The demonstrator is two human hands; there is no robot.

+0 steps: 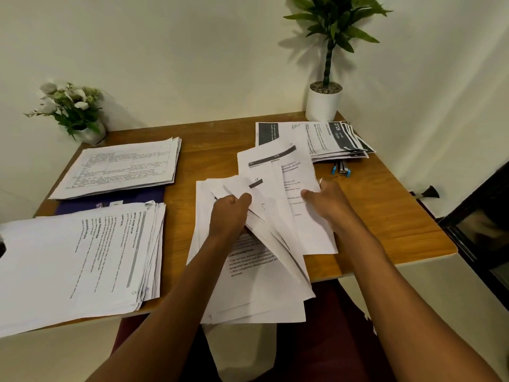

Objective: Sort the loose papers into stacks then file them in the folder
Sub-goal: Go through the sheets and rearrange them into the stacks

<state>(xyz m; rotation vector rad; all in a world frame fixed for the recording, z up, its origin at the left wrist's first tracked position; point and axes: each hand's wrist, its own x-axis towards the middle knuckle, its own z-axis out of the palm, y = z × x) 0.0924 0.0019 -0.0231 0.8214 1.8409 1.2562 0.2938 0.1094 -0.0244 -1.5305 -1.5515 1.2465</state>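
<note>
Folder (82, 205): purple, flat at left of table (385, 216), mostly under far-left stack (118, 166) & near-left stack (77, 260); contents hidden.
Pot (322, 106): white, far right, green plant in it.
Vase (92, 135): far left, white flowers.
Far-right stack (316, 136): dark-header sheets, pens (340, 168) just beside.
Loose papers (248, 271): fanned pile, near centre, overhanging near edge.
L hand (231, 213): fingers curled, gripping the fan's top.
R hand (325, 199): pinches one sheet (300, 216) by its right edge.

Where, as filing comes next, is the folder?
Head view: the purple folder lies on the table, left side, mostly covered, a strip showing between the far stack and the near stack.
</note>
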